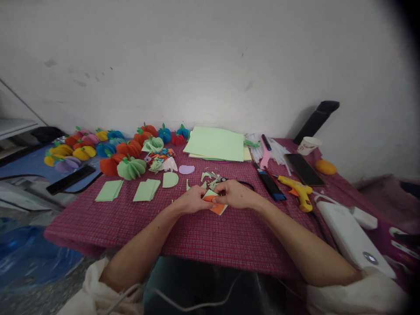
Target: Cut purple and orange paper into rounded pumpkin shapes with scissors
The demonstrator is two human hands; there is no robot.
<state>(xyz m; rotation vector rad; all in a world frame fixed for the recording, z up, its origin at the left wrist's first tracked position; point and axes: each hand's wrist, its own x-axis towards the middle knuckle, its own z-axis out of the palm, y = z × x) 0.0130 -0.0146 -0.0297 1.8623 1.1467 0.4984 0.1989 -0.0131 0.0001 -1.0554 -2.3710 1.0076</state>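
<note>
Over the red checked cloth, my left hand [194, 200] and my right hand [233, 194] meet at a small orange piece with pale green paper [219, 208] around it. The fingers of both hands press on it from either side, thumbs close together. Scissors [218, 177] lie just behind my hands among pale green scraps. Left of them rest a rounded green piece [170, 180], a lilac piece [187, 169] and two stacks of green squares [146, 190].
Many colourful paper pumpkins [131, 167] stand at the back left. Large green sheets [215, 143] lie against the wall. To the right are a yellow glue gun [300, 192], a blue-black cutter [271, 186], a phone [303, 168], a paper cup [308, 145] and a white device [352, 236].
</note>
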